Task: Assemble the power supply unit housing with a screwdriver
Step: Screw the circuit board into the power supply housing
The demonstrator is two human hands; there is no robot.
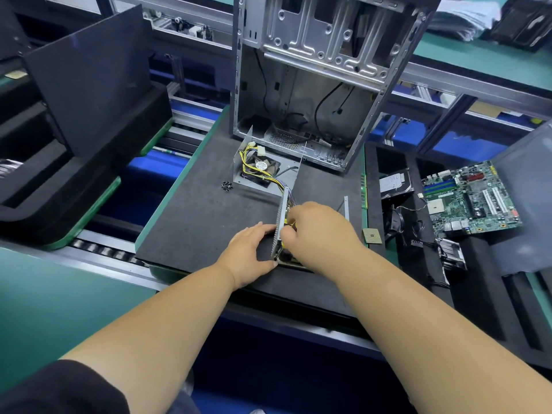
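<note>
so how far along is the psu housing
Early. The housing is in two halves: the fan half lies open on the mat, wires running to the board half. Left hand grips that half's wall while the right hand works inside. Screws lie loose; no screwdriver in view. Closing and screwing remain.

Both bare forearms reach forward from the bottom of the view, and a dark sleeve [59, 386] covers the left upper arm. The left hand [248, 255] lies palm down, its fingers and thumb spread forward in an open curve. The right hand [319, 234] is just beside it, knuckles up, its fingers curled downward and hidden from view.
</note>
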